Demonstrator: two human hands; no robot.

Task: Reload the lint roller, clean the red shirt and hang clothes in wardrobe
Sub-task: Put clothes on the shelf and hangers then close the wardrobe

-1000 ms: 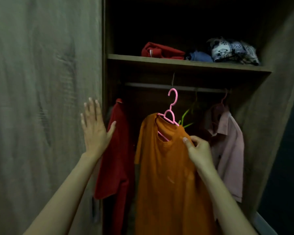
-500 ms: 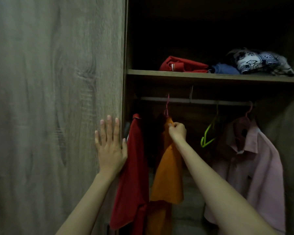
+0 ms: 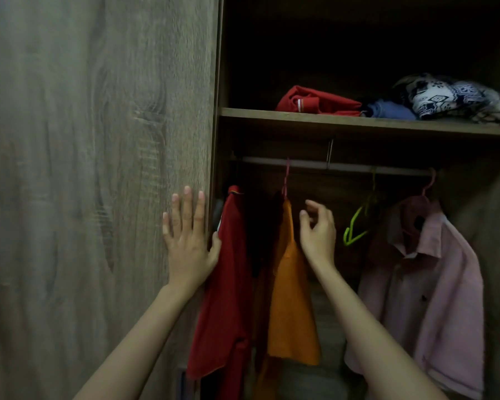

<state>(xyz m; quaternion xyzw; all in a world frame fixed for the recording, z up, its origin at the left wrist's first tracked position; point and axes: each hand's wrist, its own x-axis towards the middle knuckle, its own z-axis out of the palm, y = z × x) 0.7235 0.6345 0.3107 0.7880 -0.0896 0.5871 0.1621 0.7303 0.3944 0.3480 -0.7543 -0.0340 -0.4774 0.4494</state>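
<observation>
Lower centre of the frame: the red shirt (image 3: 228,284) hangs limp under the rail (image 3: 344,166), with the orange shirt (image 3: 292,298) just beside it, so the hanging seems nearly done. The right hand (image 3: 318,232) is loosely curled and holds nothing. The left hand (image 3: 188,241) lies flat, fingers spread, on the wardrobe door (image 3: 98,168).
</observation>
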